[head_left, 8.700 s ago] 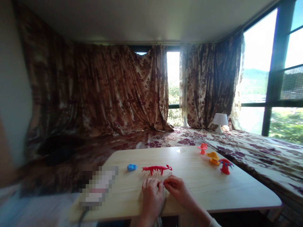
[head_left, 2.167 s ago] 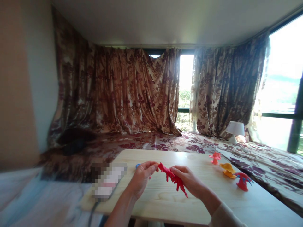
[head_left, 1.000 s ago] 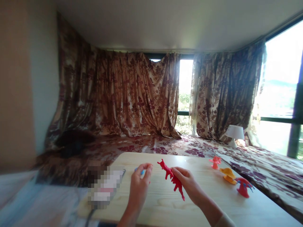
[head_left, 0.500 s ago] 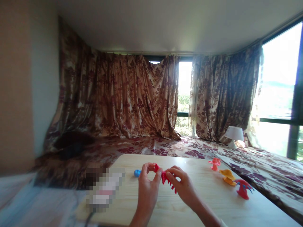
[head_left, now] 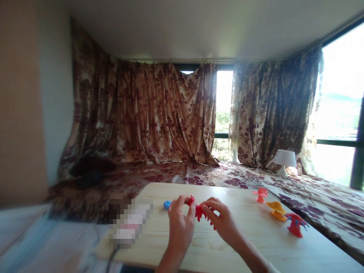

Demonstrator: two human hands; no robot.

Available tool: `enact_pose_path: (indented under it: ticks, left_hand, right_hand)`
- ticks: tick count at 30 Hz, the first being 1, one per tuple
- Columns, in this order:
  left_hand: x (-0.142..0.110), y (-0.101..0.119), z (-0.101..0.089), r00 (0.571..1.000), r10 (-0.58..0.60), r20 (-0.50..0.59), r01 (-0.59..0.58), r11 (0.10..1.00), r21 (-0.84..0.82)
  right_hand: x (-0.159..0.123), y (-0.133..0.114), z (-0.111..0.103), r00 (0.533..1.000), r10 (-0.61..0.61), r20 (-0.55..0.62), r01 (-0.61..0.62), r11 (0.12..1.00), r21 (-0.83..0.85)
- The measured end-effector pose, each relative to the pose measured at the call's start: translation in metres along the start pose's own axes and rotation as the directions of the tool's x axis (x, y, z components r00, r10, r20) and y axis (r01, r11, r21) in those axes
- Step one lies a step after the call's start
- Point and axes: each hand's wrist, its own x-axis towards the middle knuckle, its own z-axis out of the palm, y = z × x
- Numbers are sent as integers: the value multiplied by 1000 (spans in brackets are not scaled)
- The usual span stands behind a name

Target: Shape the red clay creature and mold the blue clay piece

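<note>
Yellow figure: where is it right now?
Head view: the yellow figure sits toward the right side of the table, between the pink figure and the red-and-blue figure.

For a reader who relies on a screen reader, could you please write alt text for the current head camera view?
Two bare hands, left and right, hold a red clay figure above a pale wooden table. A blue lump lies left; three colourful figures stand right.

honestly the middle of the surface [head_left: 227, 246] looks pretty open between the blurred-out thing [head_left: 131, 223] on the left and the red [head_left: 295, 226], yellow [head_left: 276, 211] and coral figures [head_left: 261, 195] crowding the right edge.
</note>
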Motion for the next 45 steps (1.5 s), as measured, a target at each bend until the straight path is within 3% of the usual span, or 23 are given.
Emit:
enact_pose_path:
  ticks: [6,11,15,23,38,45]
  left_hand:
    - [1,3,-1,985,-154,83,165,976,-143]
    - [8,-2,-6,917,-348,195,392,879,-271]
    - [13,-3,-14,858,-410,310,496,818,-290]
    - [19,2,-23,778,-350,522,544,790,-283]
    - [28,-1,-22,750,-369,549,548,811,-204]
    - [30,-3,-31,708,-398,583,597,779,-193]
  right_hand:
    - [-1,4,2,1000,22,2,-22,1000,18]
    - [-1,-2,-3,1000,-1,10,1,1000,-4]
    - [0,-8,-7,999,-40,22,41,998,-40]
    - [-1,-9,-6,997,-77,22,78,993,-87]
    - [0,-11,-6,994,-89,60,94,990,-104]
    - [-3,-3,-5,997,-37,61,43,995,-95]
